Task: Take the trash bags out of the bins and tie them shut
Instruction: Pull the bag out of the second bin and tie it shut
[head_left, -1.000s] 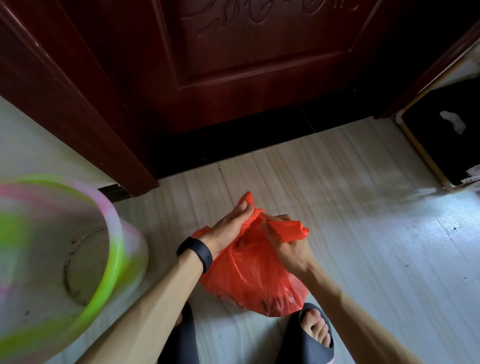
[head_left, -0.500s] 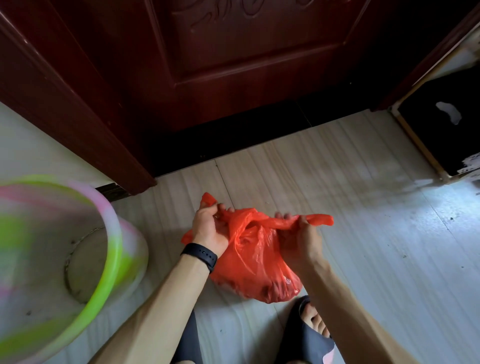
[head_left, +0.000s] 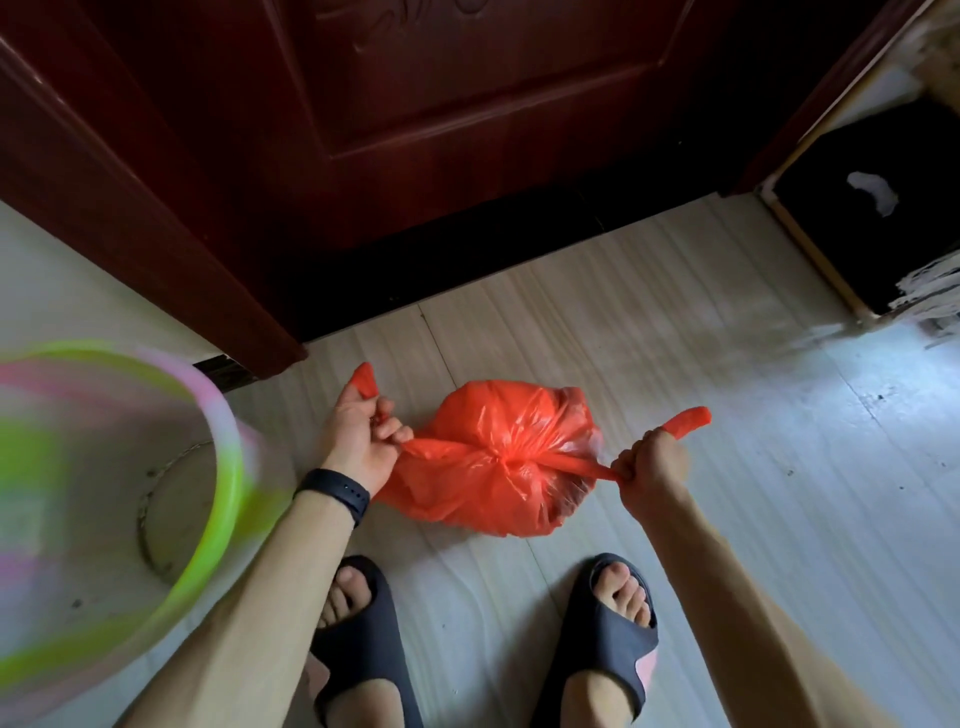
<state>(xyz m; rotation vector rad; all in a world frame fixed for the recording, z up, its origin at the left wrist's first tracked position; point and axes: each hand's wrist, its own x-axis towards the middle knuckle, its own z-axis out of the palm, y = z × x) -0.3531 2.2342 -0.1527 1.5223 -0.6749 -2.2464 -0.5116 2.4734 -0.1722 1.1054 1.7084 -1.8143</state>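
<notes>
Gripping twisted handles of crinkly red plastic bag (head_left: 498, 467), left hand (head_left: 358, 441), right hand (head_left: 652, 467), fists clenched

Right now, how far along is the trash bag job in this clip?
Done: the red bag is out of the bin and lies on the floor, its neck cinched into a first knot. In hand: the left hand and right hand grip its two ends, stretched out to either side. Left: probably a second knot to lock it. Other bins, if any, are out of view.

place: home doorway | cues: carved wooden door (head_left: 467, 104); plank floor (head_left: 727, 467); slippers (head_left: 608, 639)
</notes>
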